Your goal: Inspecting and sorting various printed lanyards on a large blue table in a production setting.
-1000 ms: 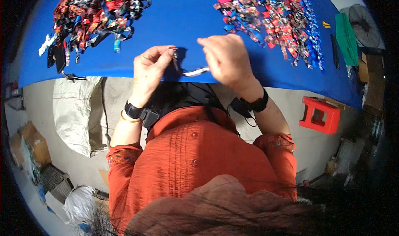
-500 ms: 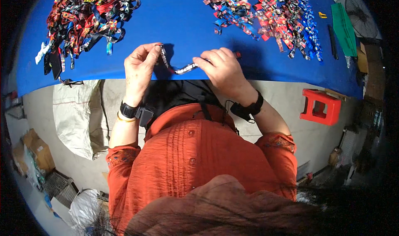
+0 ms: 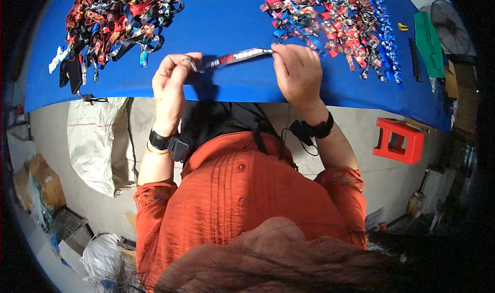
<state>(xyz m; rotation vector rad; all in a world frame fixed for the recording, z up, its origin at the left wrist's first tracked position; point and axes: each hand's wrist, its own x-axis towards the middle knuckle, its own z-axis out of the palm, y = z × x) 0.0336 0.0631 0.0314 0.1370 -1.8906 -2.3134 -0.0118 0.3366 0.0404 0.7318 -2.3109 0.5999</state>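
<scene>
Between my two hands a short black strap (image 3: 240,57) with white lettering and a red mark is stretched nearly straight above the front of the blue table (image 3: 221,14). My left hand (image 3: 172,81) pinches its left end between thumb and fingers; a small pale bit shows at the fingertips. The other end is gripped by my right hand (image 3: 299,74), thumb against the bent fingers. A tangled heap of mostly red and black patterned straps (image 3: 111,25) lies beyond my left hand. Past my right hand lie rows of colourful straps (image 3: 340,27), blue ones outermost.
At the table's right lie a yellow-handled tool (image 3: 402,27), a dark bar (image 3: 415,60) and a green tray (image 3: 429,45). A fan (image 3: 448,27) stands beyond. On the floor are a red stool (image 3: 399,141) at right and a white woven sack (image 3: 98,143) at left.
My right hand has moved right and slightly up, pulling the strap from a sagging curve to nearly straight. My left hand stays about where it was, still pinching its end.
</scene>
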